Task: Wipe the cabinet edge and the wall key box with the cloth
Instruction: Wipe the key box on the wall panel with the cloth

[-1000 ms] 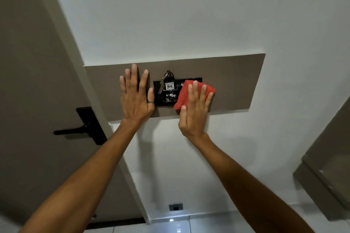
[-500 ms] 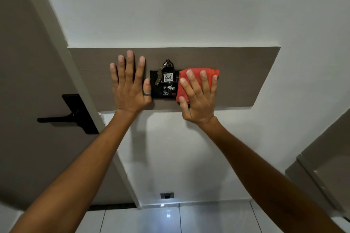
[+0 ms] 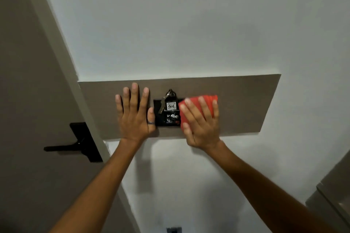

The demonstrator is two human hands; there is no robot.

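Observation:
A black key box [image 3: 168, 117] is mounted on a grey-brown wall panel [image 3: 242, 104], with keys and a white tag hanging over its front. My right hand [image 3: 201, 125] lies flat on a folded red cloth [image 3: 208, 100] and presses it against the right part of the box and the panel. The box's right end is hidden under the cloth. My left hand [image 3: 135, 113] rests flat on the panel just left of the box, fingers spread, a ring on the thumb.
A grey door with a black lever handle [image 3: 75, 144] stands at the left. A grey cabinet corner [image 3: 335, 198] shows at the lower right. A small wall socket [image 3: 174, 230] sits low on the white wall.
My right hand has turned with the cloth, the fingers now pointing up and left. The view has tilted upward, so the panel sits lower in the frame. The left hand stays on the panel.

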